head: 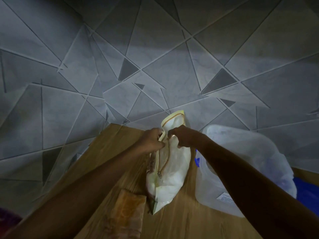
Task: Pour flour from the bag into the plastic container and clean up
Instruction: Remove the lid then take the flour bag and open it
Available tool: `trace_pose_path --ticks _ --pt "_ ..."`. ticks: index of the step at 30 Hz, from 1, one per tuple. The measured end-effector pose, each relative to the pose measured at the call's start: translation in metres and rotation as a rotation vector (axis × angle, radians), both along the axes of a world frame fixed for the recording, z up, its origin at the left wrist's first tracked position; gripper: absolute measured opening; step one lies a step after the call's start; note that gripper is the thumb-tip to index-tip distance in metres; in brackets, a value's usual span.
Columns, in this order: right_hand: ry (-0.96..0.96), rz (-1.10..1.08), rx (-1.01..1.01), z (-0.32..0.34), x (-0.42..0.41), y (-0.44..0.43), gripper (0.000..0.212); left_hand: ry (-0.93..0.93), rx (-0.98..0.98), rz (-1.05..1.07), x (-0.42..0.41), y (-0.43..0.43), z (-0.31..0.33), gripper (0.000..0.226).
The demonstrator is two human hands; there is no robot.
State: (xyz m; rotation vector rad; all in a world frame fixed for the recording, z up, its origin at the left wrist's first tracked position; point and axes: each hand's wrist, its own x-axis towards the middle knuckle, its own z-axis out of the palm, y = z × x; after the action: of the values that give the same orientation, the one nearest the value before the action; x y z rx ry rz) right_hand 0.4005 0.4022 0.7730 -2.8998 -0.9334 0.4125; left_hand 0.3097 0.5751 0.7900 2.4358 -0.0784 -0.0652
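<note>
Filling background: grey tiles (pixel 155 57), triangle pattern, dim light; wall or floor, cannot tell.
Counter: wood-grain counter (pixel 181 221), carries everything below.
Container: translucent plastic container (pixel 241 152), right of the bag, just beside it, partly behind the right forearm; blue latch (pixel 196 161) on the side facing the bag. Contents unreadable.
Bag: pale flour bag (pixel 170 171), centre of the counter, between the forearms, bottom corner down on the wood.
Step (judged): parting the bag mouth, pour not yet begun.
Do it well: pull the two zip sides apart evenly, keep the bottom seated so nothing spills, open it wide enough for a clean stream, then swing the mouth right over the container.
Bag axis: long axis runs from the near bottom corner up and away to the mouth. The mouth points away from the person, toward the tiles, leaning slightly right. The zip follows that axis.
Brown piece: brown patterned piece (pixel 127 214), near-left of the bag; cloth or packet, cannot tell.
Left hand: left hand (pixel 151 140), fingers (pixel 159 144) curled, pinching the left zip edge near the top.
Right hand: right hand (pixel 184 137), curled tight on the bag's right upper edge.
Zip pull: zip pull (pixel 160 175) sits mid-bag; the teeth look parted above it.
</note>
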Motion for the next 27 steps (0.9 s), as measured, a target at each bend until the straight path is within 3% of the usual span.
trace_pose_path --ticks 3,7,8,11,13,18,22,27 --pt "-0.104 0.048 0.031 0.004 0.004 0.0 0.032 0.029 -0.084 0.015 -0.005 -0.011 -0.004 0.037" --pt "-0.26 0.122 0.037 0.015 0.002 -0.009 0.03 0.167 0.046 -0.057 -0.017 -0.021 -0.009 0.08" --pt "-0.285 0.14 0.028 0.018 0.0 -0.013 0.028 0.203 0.085 -0.081 -0.02 -0.024 -0.01 0.081" --pt "-0.369 0.215 0.059 0.027 0.001 -0.024 0.024 0.213 0.135 -0.098 -0.025 -0.028 -0.012 0.024" --pt "-0.438 0.322 0.036 0.031 0.001 -0.026 0.024 0.159 0.169 -0.085 -0.025 -0.028 -0.011 0.03" --pt "-0.423 0.613 0.012 0.026 0.005 -0.016 0.018 0.059 0.229 -0.099 -0.017 -0.026 -0.012 0.018" --pt "-0.39 0.596 0.04 0.018 0.018 -0.016 0.023 0.043 0.207 -0.09 -0.002 -0.028 -0.01 0.046" --pt "-0.46 0.552 0.173 0.014 0.03 -0.026 0.023 0.071 0.202 -0.043 0.011 -0.03 0.0 0.05"
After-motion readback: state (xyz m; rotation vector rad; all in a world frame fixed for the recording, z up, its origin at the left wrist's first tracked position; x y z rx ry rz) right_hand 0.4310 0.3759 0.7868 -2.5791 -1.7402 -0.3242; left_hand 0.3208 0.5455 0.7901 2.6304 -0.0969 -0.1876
